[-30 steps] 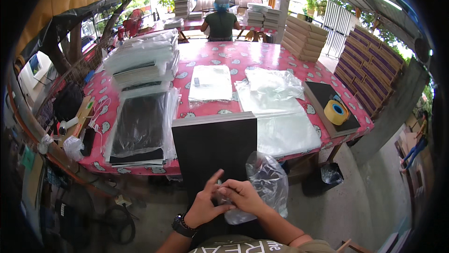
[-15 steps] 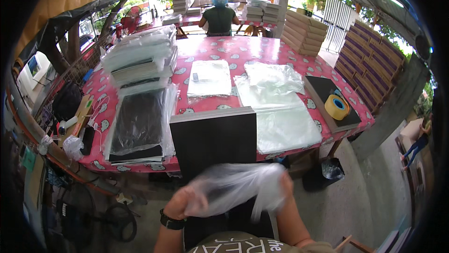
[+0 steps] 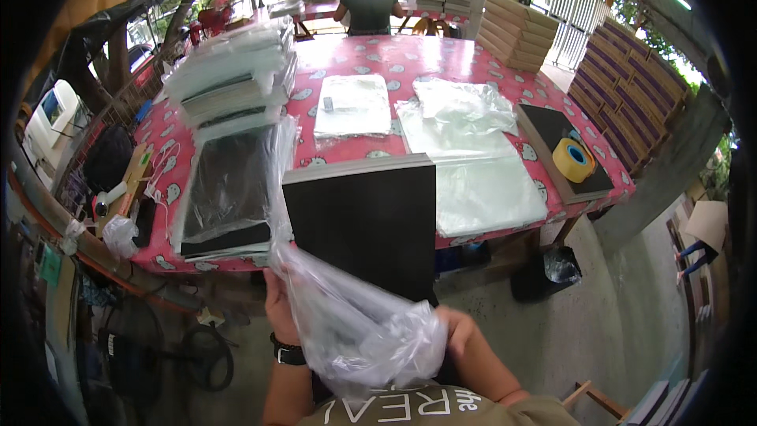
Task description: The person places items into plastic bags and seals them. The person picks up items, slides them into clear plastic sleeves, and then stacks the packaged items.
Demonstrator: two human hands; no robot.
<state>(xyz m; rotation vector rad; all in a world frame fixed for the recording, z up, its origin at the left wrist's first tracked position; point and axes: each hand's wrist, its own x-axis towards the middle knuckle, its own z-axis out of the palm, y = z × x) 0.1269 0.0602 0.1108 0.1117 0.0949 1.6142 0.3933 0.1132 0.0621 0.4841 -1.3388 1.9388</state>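
A thick stack of black boards point(image 3: 359, 229) with pale edges stands tilted against the near table edge, right in front of me. Over its lower left part lies a clear plastic bag point(image 3: 367, 339), bunched toward the bottom, with one side running up along the stack's left edge. My left hand point(image 3: 281, 308), a dark band on its wrist, is closed on the bag beside the stack's lower left corner. Lower right of the stack, my right hand point(image 3: 461, 331) is closed on the bag's gathered end. The bag partly hides the stack's lower corner.
On the pink patterned table point(image 3: 426, 55) are tall bagged stacks point(image 3: 229, 87), flat clear bags point(image 3: 489, 197), a white packet point(image 3: 352, 107) and yellow tape point(image 3: 573, 159) on a dark board. A black bin point(image 3: 544, 276) stands below. Another person point(image 3: 371, 8) works at the far table.
The bag, earlier stretched between my hands, now runs up the stack's left edge. My left hand has moved up and left; my right hand has come slightly left and down.
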